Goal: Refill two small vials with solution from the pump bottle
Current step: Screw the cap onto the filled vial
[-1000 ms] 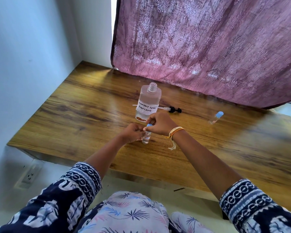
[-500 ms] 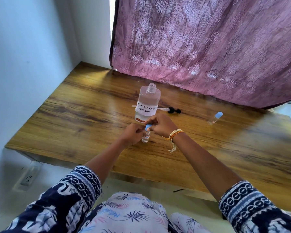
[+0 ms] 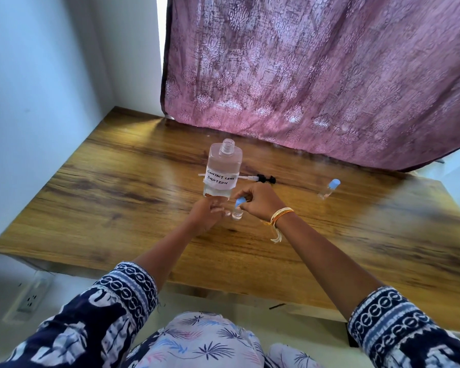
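A small clear vial [image 3: 237, 213] stands on the wooden table [image 3: 122, 197], just in front of the pump bottle. My right hand [image 3: 260, 201] pinches its blue cap [image 3: 241, 201] from above. My left hand [image 3: 206, 215] is at the vial's left side, fingertips against the glass. The clear pump bottle [image 3: 225, 168], labelled "contact lens solution", stands upright with an open neck. Its black and white pump head [image 3: 262, 179] lies on the table behind it. A second vial [image 3: 328, 189] with a blue cap rests far to the right.
A pink patterned curtain [image 3: 316, 75] hangs along the table's back edge. A white wall [image 3: 37, 102] borders the left side. A wall socket [image 3: 28, 301] sits below the table's front left corner.
The fingers of my left hand have loosened and spread slightly at the vial. My right hand stays on the blue cap. The view has tilted a little.
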### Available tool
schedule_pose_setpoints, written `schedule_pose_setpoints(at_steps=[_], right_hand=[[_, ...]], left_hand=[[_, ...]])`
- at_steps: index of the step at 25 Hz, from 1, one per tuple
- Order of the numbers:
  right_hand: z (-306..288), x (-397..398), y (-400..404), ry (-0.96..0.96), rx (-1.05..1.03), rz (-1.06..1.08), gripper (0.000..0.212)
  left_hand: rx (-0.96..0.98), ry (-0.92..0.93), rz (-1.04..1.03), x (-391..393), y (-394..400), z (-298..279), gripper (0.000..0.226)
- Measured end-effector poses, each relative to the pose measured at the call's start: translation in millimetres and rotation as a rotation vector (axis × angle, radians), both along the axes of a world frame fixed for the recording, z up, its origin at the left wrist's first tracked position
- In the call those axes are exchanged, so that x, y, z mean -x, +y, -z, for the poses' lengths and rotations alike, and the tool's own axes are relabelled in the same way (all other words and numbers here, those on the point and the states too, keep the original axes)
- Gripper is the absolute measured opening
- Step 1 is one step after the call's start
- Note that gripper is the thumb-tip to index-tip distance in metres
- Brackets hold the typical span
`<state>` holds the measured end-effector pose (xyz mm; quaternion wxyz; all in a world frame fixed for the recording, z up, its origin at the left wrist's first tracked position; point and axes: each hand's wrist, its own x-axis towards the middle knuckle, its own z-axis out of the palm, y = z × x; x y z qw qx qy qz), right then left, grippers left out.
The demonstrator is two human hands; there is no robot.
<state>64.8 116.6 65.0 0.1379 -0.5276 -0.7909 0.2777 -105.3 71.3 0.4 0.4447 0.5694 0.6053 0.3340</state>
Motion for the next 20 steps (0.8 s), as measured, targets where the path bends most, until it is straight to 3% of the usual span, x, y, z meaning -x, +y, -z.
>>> schedule_pose_setpoints(at_steps=[5,9,12,16,20], right_hand=[[5.3,-21.4,11.0,0.004,-0.003,0.052,0.029],[5.9,-23.3,16.3,0.049,0.075,0.050,0.039],[2.8,-23.1,22.5,0.129,0.116,0.102,0.042],[1.6,-20.5,37.0,0.219,0.086,0.225,0.012],[10.1,-20.2,60.2,0.203,0.192,0.397,0.024]], left_hand=[[-0.002,0.033,-0.060,-0.3,8.1,0.6,0.028],[-0.010,0.080,-0.144,4.7,12.9,3.7,0.002],[-0.029,0.117,-0.208,12.1,16.4,3.2,0.012],[-0.044,0.116,-0.280,22.2,25.9,-4.4,0.028],[-0.146,0.049,-0.333,30.3,33.5,-13.7,0.045]])
